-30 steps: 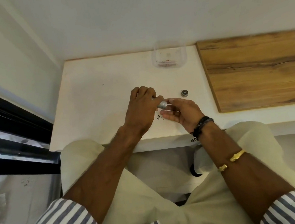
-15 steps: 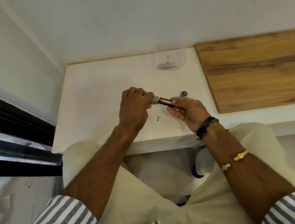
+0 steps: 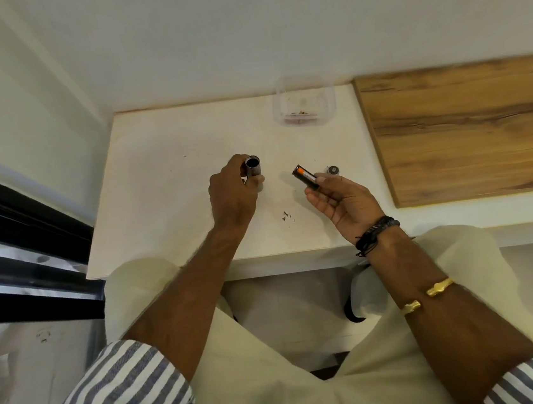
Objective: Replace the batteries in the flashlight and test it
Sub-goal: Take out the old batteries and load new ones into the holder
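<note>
My left hand (image 3: pixel 233 195) grips the grey flashlight body (image 3: pixel 253 167) upright over the white table (image 3: pixel 170 186), its open, hollow end facing up. To its right, my right hand (image 3: pixel 341 198) pinches a black battery holder (image 3: pixel 305 176) with an orange-labelled battery in it, lifted clear of the tube. The flashlight's small round end cap (image 3: pixel 333 170) lies on the table just right of the holder.
A clear plastic container (image 3: pixel 304 104) with small reddish items stands at the table's back edge. A wooden board (image 3: pixel 469 125) covers the surface to the right. Small dark specks (image 3: pixel 286 215) lie between my hands. A wall runs behind, a dark window frame on the left.
My right hand has drawn the battery holder fully out of the flashlight body. The hands have moved apart, and my left hand has turned the tube upright.
</note>
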The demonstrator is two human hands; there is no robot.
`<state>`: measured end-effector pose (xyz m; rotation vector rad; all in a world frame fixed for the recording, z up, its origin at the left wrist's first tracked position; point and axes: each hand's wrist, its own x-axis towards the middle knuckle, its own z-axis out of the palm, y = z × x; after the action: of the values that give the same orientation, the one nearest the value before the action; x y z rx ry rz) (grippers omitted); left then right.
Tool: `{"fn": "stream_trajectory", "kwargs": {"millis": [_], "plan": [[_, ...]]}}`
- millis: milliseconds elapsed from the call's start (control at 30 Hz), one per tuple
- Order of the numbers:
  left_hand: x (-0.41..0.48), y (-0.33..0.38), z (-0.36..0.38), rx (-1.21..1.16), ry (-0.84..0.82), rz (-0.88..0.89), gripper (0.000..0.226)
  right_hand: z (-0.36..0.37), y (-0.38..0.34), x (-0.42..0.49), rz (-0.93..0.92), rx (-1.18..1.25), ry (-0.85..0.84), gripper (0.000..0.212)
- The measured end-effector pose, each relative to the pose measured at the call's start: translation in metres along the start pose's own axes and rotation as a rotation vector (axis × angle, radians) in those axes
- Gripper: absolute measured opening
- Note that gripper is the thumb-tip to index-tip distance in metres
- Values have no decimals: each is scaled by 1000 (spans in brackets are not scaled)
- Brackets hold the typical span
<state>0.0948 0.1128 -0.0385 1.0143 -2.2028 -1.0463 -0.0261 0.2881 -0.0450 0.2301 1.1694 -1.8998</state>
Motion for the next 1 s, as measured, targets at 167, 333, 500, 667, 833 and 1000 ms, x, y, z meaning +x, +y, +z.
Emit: {"fn": "stream_trajectory", "kwargs": {"millis": [167, 333, 500, 667, 833, 1000], "plan": [[1, -2, 1, 10, 13, 20, 22, 1, -1, -1, -5, 23, -31, 19], [-4, -1, -5, 5, -47, -6, 45, 6, 0, -6, -2, 30, -52, 10], [-25, 18, -26, -90, 252, 11, 32, 17, -1, -19, 29, 47, -91, 8], [-56, 35, -12, -335, -96, -87, 26, 17, -1, -32, 46, -85, -150, 10], [-53, 32, -4, -556, -263, -201, 26, 20, 2, -38, 41, -293, -193, 12], [-58, 29, -2, -416, -262, -50, 26, 18, 1, -41, 1, -425, -121, 18]]}}
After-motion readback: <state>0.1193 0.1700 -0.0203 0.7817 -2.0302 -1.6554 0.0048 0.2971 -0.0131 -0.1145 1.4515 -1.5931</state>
